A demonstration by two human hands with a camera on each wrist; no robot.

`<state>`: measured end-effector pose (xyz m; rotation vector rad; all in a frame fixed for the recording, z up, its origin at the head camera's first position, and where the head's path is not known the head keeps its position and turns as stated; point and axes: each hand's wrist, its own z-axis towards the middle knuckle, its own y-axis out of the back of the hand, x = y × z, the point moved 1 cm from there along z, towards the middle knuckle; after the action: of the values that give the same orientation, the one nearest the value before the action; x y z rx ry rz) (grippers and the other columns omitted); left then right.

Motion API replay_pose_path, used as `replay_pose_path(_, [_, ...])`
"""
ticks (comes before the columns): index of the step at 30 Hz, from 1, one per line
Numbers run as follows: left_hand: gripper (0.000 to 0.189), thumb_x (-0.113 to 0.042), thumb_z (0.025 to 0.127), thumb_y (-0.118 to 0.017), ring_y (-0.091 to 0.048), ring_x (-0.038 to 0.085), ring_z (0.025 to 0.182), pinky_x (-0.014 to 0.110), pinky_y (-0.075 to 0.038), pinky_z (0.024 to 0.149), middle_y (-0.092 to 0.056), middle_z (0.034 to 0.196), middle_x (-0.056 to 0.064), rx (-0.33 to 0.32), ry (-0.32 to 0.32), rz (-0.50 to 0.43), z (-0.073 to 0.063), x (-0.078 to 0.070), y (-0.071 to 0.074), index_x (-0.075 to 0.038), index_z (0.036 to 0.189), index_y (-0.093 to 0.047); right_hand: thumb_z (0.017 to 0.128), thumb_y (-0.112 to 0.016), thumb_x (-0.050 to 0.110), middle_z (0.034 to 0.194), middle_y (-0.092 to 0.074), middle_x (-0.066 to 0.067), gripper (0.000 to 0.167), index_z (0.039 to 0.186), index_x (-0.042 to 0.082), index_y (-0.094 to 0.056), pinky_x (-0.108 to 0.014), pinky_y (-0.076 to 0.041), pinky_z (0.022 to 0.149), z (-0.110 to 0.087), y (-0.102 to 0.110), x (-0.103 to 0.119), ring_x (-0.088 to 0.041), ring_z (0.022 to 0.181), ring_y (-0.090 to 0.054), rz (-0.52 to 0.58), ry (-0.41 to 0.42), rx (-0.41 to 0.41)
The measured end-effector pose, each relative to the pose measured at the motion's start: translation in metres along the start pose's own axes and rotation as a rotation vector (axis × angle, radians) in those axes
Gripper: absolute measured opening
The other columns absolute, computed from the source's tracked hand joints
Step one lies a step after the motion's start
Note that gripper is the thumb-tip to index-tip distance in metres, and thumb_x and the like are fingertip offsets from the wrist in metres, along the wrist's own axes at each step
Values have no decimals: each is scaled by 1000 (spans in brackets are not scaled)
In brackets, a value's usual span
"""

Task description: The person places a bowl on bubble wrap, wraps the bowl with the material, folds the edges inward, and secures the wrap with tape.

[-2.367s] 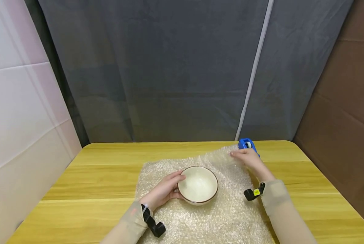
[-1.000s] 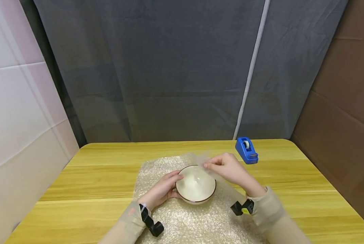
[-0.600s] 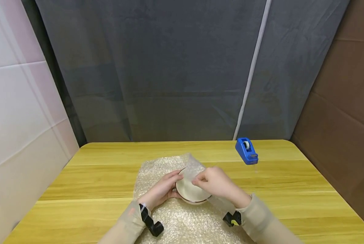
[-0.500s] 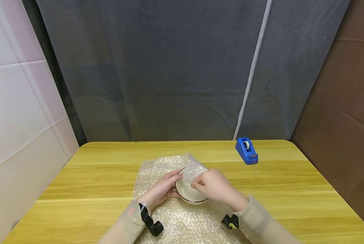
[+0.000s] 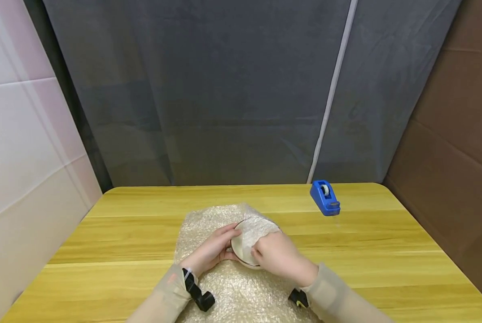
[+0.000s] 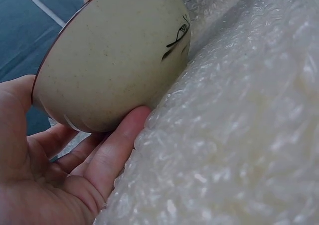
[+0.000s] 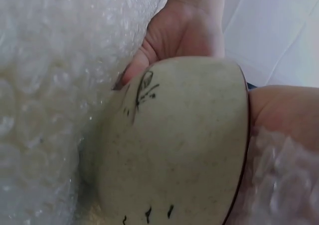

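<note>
A cream bowl (image 5: 240,249) with a brown rim sits on a sheet of bubble wrap (image 5: 241,291) on the table. My left hand (image 5: 213,251) grips its left side, the thumb at the rim and the fingers under the wall, as the left wrist view of the bowl (image 6: 114,60) shows. From the far right, a folded flap of the wrap (image 5: 257,229) lies over the rim and into the bowl. My right hand (image 5: 279,255) holds that flap down inside the bowl; its fingertips are hidden. Dark painted marks show on the bowl (image 7: 174,140) in the right wrist view.
A blue tape dispenser (image 5: 325,198) stands at the back right of the wooden table (image 5: 124,233). Grey curtain (image 5: 225,89) hangs behind, with a white cloth on the left and a brown panel on the right.
My right hand has brought the wrap's far right corner leftward and toward me, over the rim and down into the bowl. My left hand keeps its grip on the bowl.
</note>
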<state>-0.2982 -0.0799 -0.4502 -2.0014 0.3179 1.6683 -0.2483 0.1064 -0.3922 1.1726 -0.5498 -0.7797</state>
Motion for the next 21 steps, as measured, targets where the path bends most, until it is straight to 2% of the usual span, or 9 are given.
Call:
replay_pose_path(6, [64,-25,99,-54,-66,18,86,29,-58,69,-61,114,15,0,-3,12,1,0,0,5,148,-27,90,-58,21,50,-43,7,44,49,20,-42,-36,-44,47,1,1,-3,-14,48,-44,54,-51,84])
replay_pose_path(13, [63,-28,99,-54,-66,19,88,31,-58,72,-60,115,19,1,-35,44,-1,-4,1,6,147,-30,96,-54,29,50,-44,9,47,51,20,-49,-38,-47,57,4,2,-3,-13,50,-47,84,-15,138])
replay_pose_path(18, [56,-22,99,-55,-64,20,88,32,-58,69,-56,119,21,-95,-71,159,-2,-5,-3,3,145,-36,98,-52,29,50,-42,8,47,51,19,-49,-37,-46,56,3,0,-4,-12,50,-45,93,1,146])
replay_pose_path(21, [47,-16,96,-58,-61,21,94,32,-57,68,-56,120,18,-194,-177,333,-2,-12,-9,0,138,-47,98,-51,30,50,-43,7,48,51,19,-49,-37,-46,54,0,-1,-3,-14,50,-47,76,-6,152])
